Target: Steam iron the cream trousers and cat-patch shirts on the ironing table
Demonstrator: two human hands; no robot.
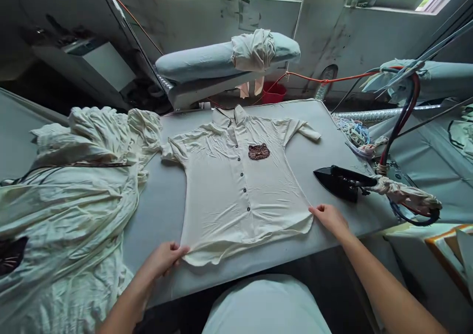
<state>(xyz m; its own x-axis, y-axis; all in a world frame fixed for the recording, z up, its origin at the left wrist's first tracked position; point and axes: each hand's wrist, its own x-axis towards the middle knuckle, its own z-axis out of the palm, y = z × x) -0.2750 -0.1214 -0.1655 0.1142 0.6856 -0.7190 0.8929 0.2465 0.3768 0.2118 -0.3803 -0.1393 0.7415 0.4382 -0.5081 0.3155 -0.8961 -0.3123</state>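
Observation:
A cream short-sleeved shirt [216, 196] lies face up on the ironing table [155, 235], its collar away from me. Dark buttons run down its front, and a brown cat-face patch [259, 151] sits on the chest. My left hand [166, 259] pinches the shirt's lower left corner between thumb and fingers. At the lower right side seam, my right hand [330, 217] grips the fabric in the same way. Creases cross the cloth between the two hands. To the right of the shirt a black iron [343, 182] rests on the table, its handle end wrapped in cloth.
A heap of cream garments [84, 201] covers the left side. Behind the table stands a padded sleeve board [199, 60] with cloth bunched on it. Hoses [401, 117] rise from the iron. A red bucket [273, 93] and a tangle of pale cords [353, 131] are beyond.

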